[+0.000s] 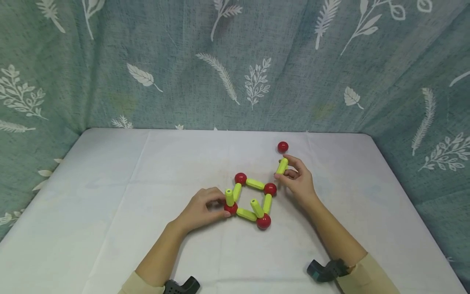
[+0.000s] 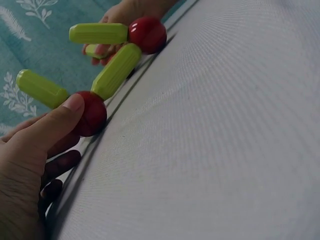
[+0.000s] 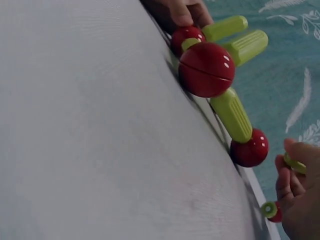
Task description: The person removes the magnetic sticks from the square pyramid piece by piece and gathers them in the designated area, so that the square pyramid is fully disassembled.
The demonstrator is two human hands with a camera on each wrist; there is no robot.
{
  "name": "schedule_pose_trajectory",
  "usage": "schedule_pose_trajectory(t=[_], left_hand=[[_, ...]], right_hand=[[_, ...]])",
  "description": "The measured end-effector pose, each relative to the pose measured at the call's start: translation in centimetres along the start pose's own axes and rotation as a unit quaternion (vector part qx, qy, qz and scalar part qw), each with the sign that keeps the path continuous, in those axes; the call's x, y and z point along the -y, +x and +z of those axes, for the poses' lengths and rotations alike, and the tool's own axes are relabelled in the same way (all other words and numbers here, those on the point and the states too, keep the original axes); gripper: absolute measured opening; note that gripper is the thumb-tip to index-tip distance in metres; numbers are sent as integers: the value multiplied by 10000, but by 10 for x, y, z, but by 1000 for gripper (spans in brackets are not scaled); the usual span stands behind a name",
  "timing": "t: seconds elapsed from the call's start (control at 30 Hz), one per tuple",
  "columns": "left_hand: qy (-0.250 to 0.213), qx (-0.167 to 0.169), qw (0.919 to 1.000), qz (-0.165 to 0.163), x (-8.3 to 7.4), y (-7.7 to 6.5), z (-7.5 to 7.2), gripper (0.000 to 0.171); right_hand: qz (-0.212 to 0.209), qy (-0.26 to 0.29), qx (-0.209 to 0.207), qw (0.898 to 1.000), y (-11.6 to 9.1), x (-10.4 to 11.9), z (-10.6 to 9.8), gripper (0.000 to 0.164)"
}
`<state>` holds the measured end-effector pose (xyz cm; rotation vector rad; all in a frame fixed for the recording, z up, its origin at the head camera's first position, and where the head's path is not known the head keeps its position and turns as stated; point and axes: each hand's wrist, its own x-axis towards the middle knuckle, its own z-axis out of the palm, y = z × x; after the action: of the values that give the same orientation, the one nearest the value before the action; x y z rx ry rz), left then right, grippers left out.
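Observation:
Four red balls joined by yellow-green rods make a four-sided frame on the table, with a rod (image 1: pixel 229 197) standing on its left ball (image 1: pixel 231 208) and another rod (image 1: pixel 257 208) rising from its front ball (image 1: pixel 263 221). My left hand (image 1: pixel 203 208) holds the left ball between thumb and fingers, the thumb lying on it in the left wrist view. Beyond the frame's right ball (image 1: pixel 270 189), my right hand (image 1: pixel 297 179) pinches a loose yellow-green rod (image 1: pixel 282 166), tilted and off the frame. Fingers hide part of this rod in the right wrist view.
A single red ball (image 1: pixel 282 147) lies behind the right hand near the table's back edge. White cloth covers the table (image 1: pixel 92 196). A blue-green leaf-patterned curtain (image 1: pixel 176 81) hangs behind it and along the sides. Dark devices (image 1: pixel 327 270) sit at both wrists.

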<state>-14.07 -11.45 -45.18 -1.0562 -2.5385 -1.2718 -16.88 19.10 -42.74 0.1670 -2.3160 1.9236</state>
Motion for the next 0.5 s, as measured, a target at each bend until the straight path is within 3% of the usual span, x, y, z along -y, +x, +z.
schedule_pose_trajectory(t=[0.27, 0.5], left_hand=[[-154, 134, 9995, 256, 0, 0, 0, 26], [-405, 212, 9985, 289, 1, 2, 0, 27]], right_hand=[[140, -971, 145, 9951, 9, -3, -22, 74], [24, -1470, 16, 9891, 22, -20, -56, 33]])
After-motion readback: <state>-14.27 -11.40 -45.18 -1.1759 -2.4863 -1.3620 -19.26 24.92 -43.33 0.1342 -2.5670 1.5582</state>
